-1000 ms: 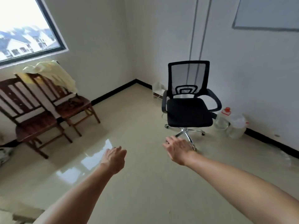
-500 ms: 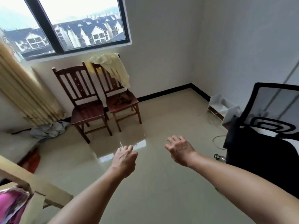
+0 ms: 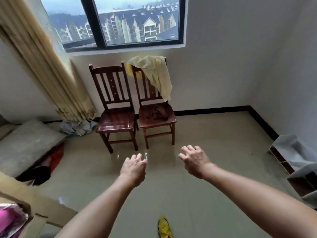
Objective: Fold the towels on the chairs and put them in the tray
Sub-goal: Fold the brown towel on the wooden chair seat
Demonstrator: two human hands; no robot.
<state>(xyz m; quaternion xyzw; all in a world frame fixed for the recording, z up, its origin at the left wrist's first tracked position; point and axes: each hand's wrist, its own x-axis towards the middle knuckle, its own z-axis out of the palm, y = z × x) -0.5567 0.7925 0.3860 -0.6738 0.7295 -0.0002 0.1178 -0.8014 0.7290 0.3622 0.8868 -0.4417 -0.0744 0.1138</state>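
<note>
Two dark wooden chairs stand side by side under the window, the left chair [image 3: 116, 103] bare. A pale yellow towel [image 3: 157, 74] hangs over the back of the right chair [image 3: 159, 125], with a brighter yellow cloth [image 3: 129, 71] behind its top rail. A crumpled brown cloth [image 3: 157, 112] lies on that chair's seat. My left hand [image 3: 134, 166] is held out over the floor, fingers loosely curled, holding nothing. My right hand [image 3: 193, 158] is beside it, fingers spread and relaxed, empty. Both hands are well short of the chairs.
A beige curtain [image 3: 42, 66] hangs at the left, with a grey mattress [image 3: 25, 143] and heaped clothes [image 3: 77, 126] below it. A cardboard box [image 3: 25, 219] with pink fabric sits at bottom left. A low white rack [image 3: 291, 157] lines the right wall. A yellow shoe [image 3: 163, 226] is underfoot.
The view has swung left, away from the black office chair; the wooden chairs now stand straight ahead and closer. Both hands stay held out in front, empty.
</note>
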